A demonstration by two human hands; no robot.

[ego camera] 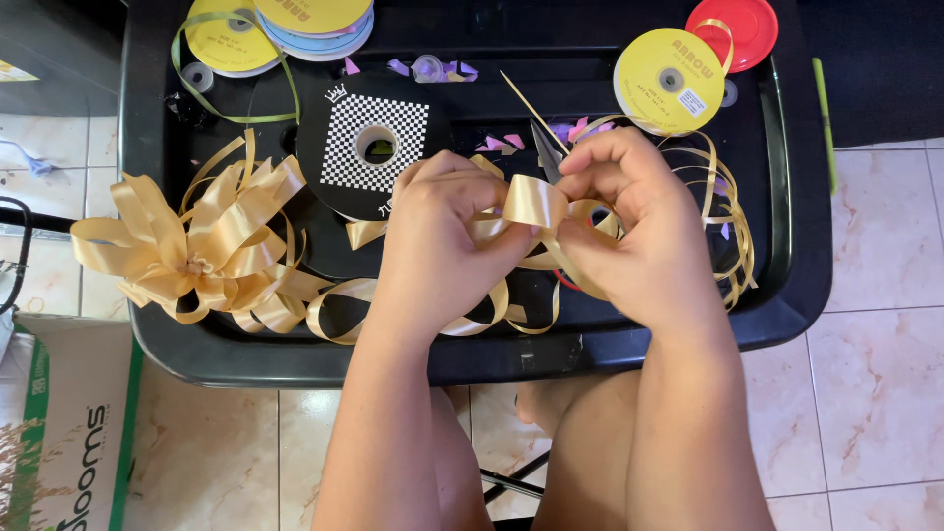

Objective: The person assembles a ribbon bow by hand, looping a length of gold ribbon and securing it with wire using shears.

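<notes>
A loop of gold satin ribbon (534,202) is sitting just above the centre of the view, and both hands are pinching it from either side over a black tray table (787,295). The left hand (438,236) is closing narrowly on the ribbon's left part, thumb and fingers pressed together on the folds, while the right hand (629,221) is gripping the right part, its fingers curled tight over the gathered strands. Judging from this, the person is forming and holding loops for a bow; the step in hand looks like folding one loop and keeping its base pinched. The next move would seem to call for steady pressure at the pinch so the slippery loops are not springing apart. Loose gold ribbon tails (339,315) are trailing toward seven o'clock from the hands. At nine o'clock a finished gold bow (197,251) is lying on the tray. At eleven o'clock a black spool with a checkered label (374,147) is lying flat. A scissor blade (546,147) is pointing up at twelve o'clock, just behind the hands. At one o'clock a yellow ribbon spool (669,81) is resting beside a red lid (742,25). More spools (285,25) are stacked at the top left. Pale floor tiles (875,374) are surrounding the tray.
</notes>
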